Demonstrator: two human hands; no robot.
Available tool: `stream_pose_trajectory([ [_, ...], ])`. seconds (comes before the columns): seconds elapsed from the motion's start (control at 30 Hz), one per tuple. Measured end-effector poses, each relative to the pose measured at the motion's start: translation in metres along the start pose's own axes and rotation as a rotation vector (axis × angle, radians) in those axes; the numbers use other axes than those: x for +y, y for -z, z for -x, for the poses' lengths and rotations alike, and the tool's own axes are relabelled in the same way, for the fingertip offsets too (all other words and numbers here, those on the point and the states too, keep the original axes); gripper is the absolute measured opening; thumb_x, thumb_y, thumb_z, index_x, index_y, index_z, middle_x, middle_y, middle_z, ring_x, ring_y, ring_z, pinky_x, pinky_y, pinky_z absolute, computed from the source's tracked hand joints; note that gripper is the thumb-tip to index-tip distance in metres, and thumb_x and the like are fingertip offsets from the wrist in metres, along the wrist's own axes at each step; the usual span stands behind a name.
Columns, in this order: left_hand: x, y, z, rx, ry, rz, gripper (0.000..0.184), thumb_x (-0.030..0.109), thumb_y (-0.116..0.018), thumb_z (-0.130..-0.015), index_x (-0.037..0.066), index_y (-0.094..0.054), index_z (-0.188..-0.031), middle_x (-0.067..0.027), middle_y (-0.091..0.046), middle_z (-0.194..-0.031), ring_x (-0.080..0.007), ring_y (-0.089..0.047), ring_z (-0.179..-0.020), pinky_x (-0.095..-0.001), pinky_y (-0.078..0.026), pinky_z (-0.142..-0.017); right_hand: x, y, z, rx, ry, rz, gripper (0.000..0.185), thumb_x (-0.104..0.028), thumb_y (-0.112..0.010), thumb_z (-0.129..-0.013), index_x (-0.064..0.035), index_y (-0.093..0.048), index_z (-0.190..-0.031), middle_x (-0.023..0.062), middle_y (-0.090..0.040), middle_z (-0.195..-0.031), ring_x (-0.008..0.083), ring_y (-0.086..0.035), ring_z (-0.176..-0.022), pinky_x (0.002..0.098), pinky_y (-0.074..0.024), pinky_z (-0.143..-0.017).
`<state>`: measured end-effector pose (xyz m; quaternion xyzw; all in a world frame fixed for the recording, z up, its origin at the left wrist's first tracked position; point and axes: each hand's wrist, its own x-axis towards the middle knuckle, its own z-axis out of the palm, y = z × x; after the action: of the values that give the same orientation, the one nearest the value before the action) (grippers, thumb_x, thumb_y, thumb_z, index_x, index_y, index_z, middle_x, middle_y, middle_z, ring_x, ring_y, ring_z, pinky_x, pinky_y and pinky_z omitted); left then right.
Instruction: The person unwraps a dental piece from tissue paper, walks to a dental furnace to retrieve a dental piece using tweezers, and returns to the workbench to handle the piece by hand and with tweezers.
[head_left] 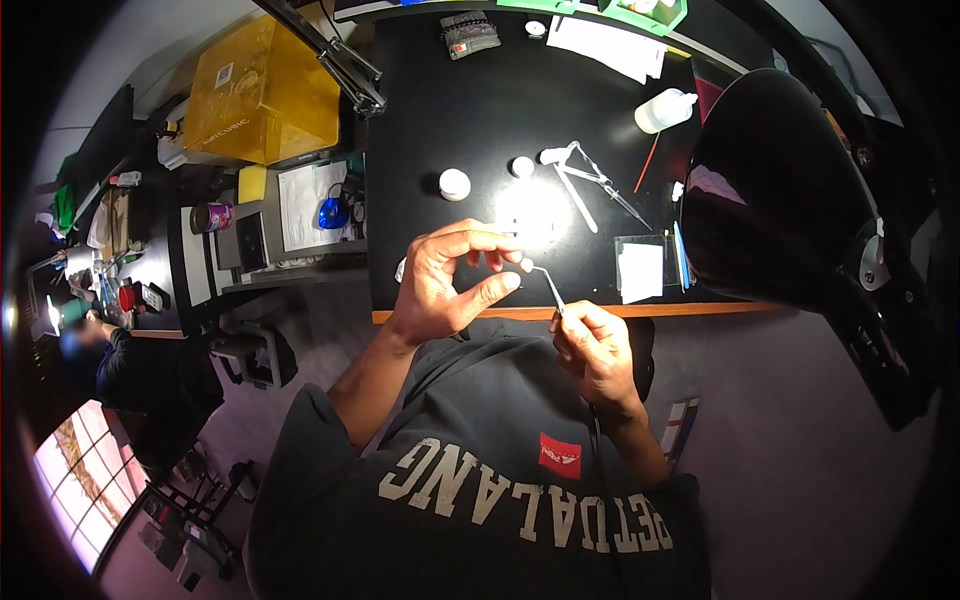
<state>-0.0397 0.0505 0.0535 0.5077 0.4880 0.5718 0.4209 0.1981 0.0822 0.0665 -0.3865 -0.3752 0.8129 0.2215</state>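
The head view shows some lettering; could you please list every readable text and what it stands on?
"PETUALANG", upside down, on the dark shirt.
"ANYCUBIC", slightly blurred, on the yellow box.
Too small or blurred to read: the shirt's red patch, the jar label, the box's white sticker.

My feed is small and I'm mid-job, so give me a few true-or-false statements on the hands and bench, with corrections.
1. The right hand holds a thin metal tool. True.
2. The left hand has its thumb and forefinger pressed together. False: the left hand shows a gap between them.
3. A small pale piece is by the thin metal tool's tip. True; contact is too small to tell.
4. The larger round white item touches the smaller round white item. False: they are apart.
5. The white bottle is farther from the left hand than the spread-legged tool. True.
6. The yellow box is on the view's right. False: the yellow box is on the left.
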Motion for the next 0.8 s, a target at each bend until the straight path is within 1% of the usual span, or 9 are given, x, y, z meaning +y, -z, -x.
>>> stream_pose_trajectory([
  [0.17, 0.003, 0.001, 0.0, 0.017, 0.017, -0.016, 0.025, 0.001, -0.072, -0.08, 0.0, -0.071, -0.105, -0.0076, -0.07, -0.091, -0.011, -0.06, -0.079, -0.0246, -0.043, -0.072, 0.003, 0.002, -0.001, 0.003, 0.011, -0.034, 0.016, -0.013, -0.057, -0.1, 0.0012, -0.063, -0.095, -0.0012, -0.053, -0.069, 0.0045, -0.043, -0.057, 0.0203, -0.0337, -0.053],
  [0.27, -0.002, 0.013, 0.004, 0.112, 0.043, -0.168, 0.023, 0.001, -0.071, -0.082, 0.0, -0.071, -0.105, -0.0064, -0.069, -0.091, -0.0097, -0.06, -0.079, -0.0234, -0.042, -0.071, 0.011, 0.033, -0.015, 0.175, 0.104, 0.055, 0.015, -0.013, -0.056, -0.1, 0.0002, -0.062, -0.094, -0.0018, -0.051, -0.068, 0.0033, -0.039, -0.054, 0.0192, -0.03, -0.047],
  [0.33, -0.017, 0.023, 0.01, 0.218, 0.061, -0.284, 0.01, 0.003, -0.069, -0.088, 0.001, -0.071, -0.098, -0.0011, -0.064, -0.079, -0.0048, -0.056, -0.068, -0.0198, -0.039, -0.059, 0.034, 0.071, -0.035, 0.393, 0.163, -0.077, 0.014, -0.016, -0.057, -0.1, -0.0032, -0.061, -0.095, -0.0042, -0.046, -0.064, 0.0023, -0.032, -0.048, 0.0181, -0.025, -0.043],
  [0.37, -0.021, 0.026, 0.014, 0.278, 0.18, -0.286, 0.006, 0.007, -0.069, -0.088, 0.001, -0.07, -0.09, -0.0011, -0.063, -0.074, -0.0054, -0.054, -0.065, -0.0217, -0.039, -0.057, 0.045, 0.082, -0.038, 0.389, 0.138, -0.018, 0.015, -0.016, -0.057, -0.1, -0.0039, -0.062, -0.094, -0.0042, -0.046, -0.064, 0.0022, -0.033, -0.049, 0.0182, -0.0253, -0.044],
  [0.43, -0.033, 0.039, 0.025, 0.304, 0.424, -0.387, 0.021, 0.012, -0.068, -0.091, 0.001, -0.063, -0.074, -0.0024, -0.057, -0.062, -0.005, -0.051, -0.058, -0.0235, -0.038, -0.054, 0.054, 0.083, -0.037, 0.302, 0.029, 0.188, 0.015, -0.017, -0.057, -0.1, -0.0051, -0.063, -0.092, -0.0045, -0.046, -0.064, 0.002, -0.033, -0.05, 0.0185, -0.0252, -0.044],
  [0.47, -0.039, 0.045, 0.031, 0.274, 0.536, -0.496, 0.026, 0.014, -0.069, -0.09, 0.0, -0.059, -0.07, -0.0048, -0.057, -0.057, -0.0113, -0.055, -0.055, -0.0283, -0.042, -0.053, 0.058, 0.076, -0.033, 0.225, -0.054, 0.335, 0.016, -0.017, -0.057, -0.1, -0.0057, -0.064, -0.091, -0.0046, -0.047, -0.064, 0.0018, -0.034, -0.05, 0.0187, -0.0249, -0.044],
  [0.53, -0.07, 0.054, 0.056, 0.179, 0.572, -0.771, 0.021, 0.015, -0.073, -0.086, 0.0, -0.06, -0.079, -0.0054, -0.058, -0.064, -0.0139, -0.055, -0.053, -0.0301, -0.042, -0.05, 0.067, 0.085, -0.033, 0.258, -0.003, 0.264, 0.018, -0.016, -0.057, -0.1, -0.0054, -0.065, -0.089, -0.0049, -0.047, -0.064, 0.0016, -0.034, -0.049, 0.0195, -0.0232, -0.042],
  [0.67, -0.103, 0.05, 0.097, 0.219, 0.462, -0.895, 0.039, 0.013, -0.083, -0.07, 0.004, -0.061, -0.1, -0.0116, -0.055, -0.087, -0.0278, -0.058, -0.079, -0.038, -0.05, -0.07, 0.053, 0.126, -0.045, 0.45, 0.069, 0.102, 0.018, -0.019, -0.056, -0.101, -0.0064, -0.064, -0.089, -0.0056, -0.045, -0.063, 0.002, -0.033, -0.049, 0.0191, -0.0238, -0.042],
  [0.8, -0.112, 0.031, 0.096, 0.39, 0.312, -0.84, 0.041, 0.01, -0.083, -0.069, 0.005, -0.062, -0.104, -0.0102, -0.053, -0.084, -0.0261, -0.056, -0.074, -0.0374, -0.049, -0.068, 0.051, 0.095, -0.033, 0.152, -0.148, 0.353, 0.018, -0.02, -0.061, -0.098, -0.0065, -0.065, -0.086, -0.0046, -0.048, -0.062, 0.0035, -0.039, -0.051, 0.0206, -0.0276, -0.044],
])
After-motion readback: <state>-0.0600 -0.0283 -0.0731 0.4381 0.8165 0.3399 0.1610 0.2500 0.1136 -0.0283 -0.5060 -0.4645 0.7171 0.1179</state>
